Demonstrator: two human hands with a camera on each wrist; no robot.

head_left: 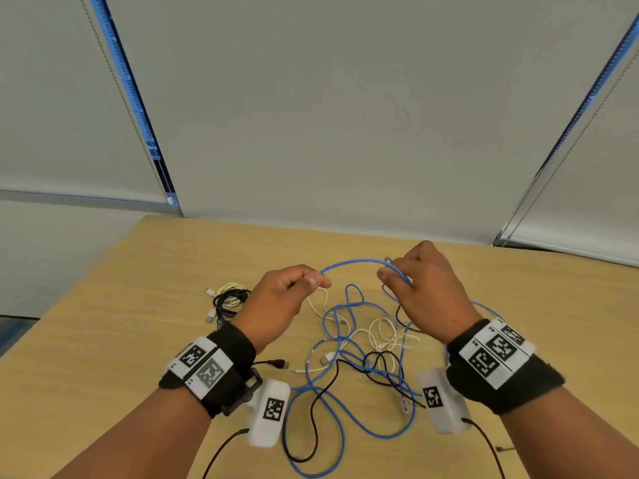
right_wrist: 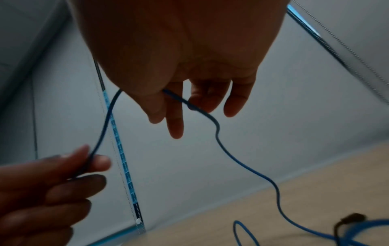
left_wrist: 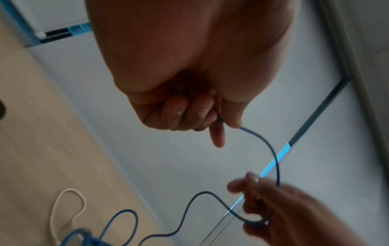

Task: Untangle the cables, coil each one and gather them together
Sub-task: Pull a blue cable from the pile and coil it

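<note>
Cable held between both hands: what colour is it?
Blue cable, pinched by left hand and right hand; clearest in head view.

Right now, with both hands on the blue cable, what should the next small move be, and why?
Probably lift and draw the blue cable up out of the tangle. The left hand and right hand each pinch it, an arc raised between them, but the rest still weaves through the white cable and black cable on the table.
</note>
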